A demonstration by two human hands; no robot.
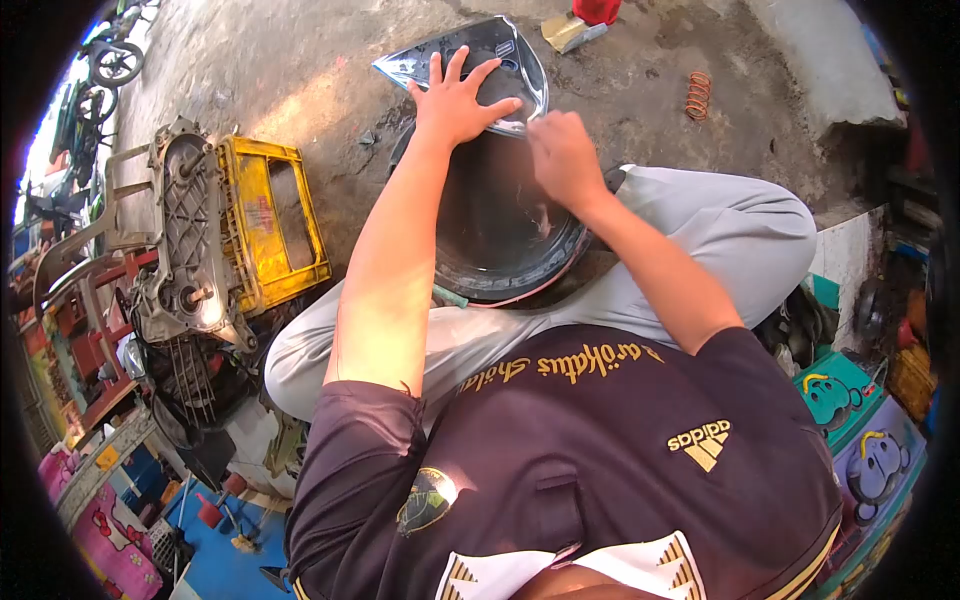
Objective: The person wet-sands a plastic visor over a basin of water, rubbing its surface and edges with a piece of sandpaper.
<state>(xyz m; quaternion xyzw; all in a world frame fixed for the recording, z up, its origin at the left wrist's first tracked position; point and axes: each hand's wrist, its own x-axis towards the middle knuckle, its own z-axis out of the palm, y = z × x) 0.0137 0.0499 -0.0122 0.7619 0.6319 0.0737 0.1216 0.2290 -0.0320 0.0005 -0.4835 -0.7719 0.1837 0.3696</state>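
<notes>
A dark, glossy, wedge-shaped panel (522,78) with a bright edge lies across the far side of a black basin (500,283). Murky water (490,215) fills the basin between my legs. My left hand (455,105) presses flat on the panel, fingers spread. At the panel's right edge, my right hand (565,155) is closed in a fist; whatever it may hold is hidden by the fingers. A small green piece (449,296) sits at the basin's near rim.
To the left, a yellow plastic crate (262,225) stands beside a grey metal engine casing (187,235). An orange coil spring (698,96) lies on the concrete floor at right. Beyond the panel are a red object (597,10) and a piece of cardboard (568,33).
</notes>
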